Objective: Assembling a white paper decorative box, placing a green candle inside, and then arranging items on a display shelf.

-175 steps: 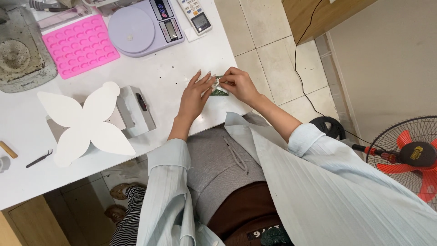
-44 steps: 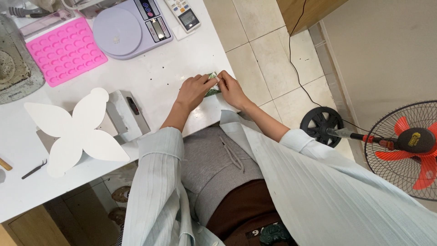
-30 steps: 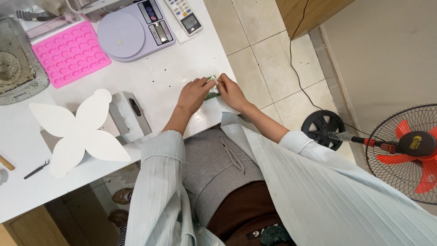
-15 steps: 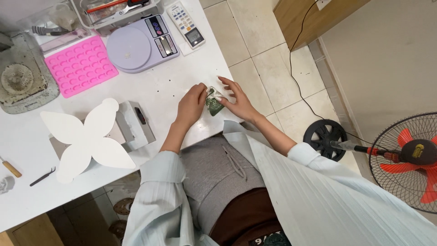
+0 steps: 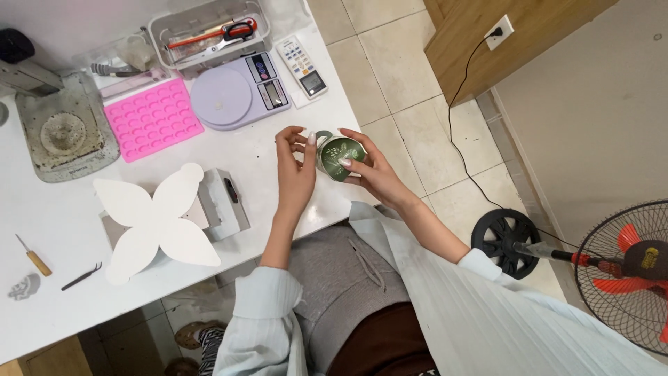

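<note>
The right hand (image 5: 367, 166) is curled around a small round dark-green piece (image 5: 340, 151), thumb on its near edge and fingers wrapped behind, holding it lifted just above the near right corner of the white worktop (image 5: 62, 209). The piece is roundish with no clear long axis; its broad green face, which carries a pale sprig-like pattern, is tipped up toward the head camera. A small pale tab sticks out at its upper left, pointing toward the left hand (image 5: 295, 164).

The left hand is raised beside the piece, fingers loosely bent and a fingertip close to that tab; whether it actually touches or pinches it I cannot tell. It grips nothing else.

Farther back on the worktop sits a lilac kitchen scale (image 5: 238, 91) with a white remote control (image 5: 303, 65) just to its right. Left of the scale lies a pink silicone mould (image 5: 152, 119) with rows of small cavities, and beyond that a grubby grey machine base (image 5: 61, 136). Behind them a clear tray (image 5: 209, 28) holds red-handled scissors (image 5: 221, 34). Toward the person's left, a white four-petal card cutout (image 5: 154, 223) lies over a small grey box (image 5: 224, 202). Near the worktop's left end lie black tweezers (image 5: 82, 276) and a wooden-handled awl (image 5: 33, 255). On the tiled floor to the right stands a fan with red blades (image 5: 630, 275).
</note>
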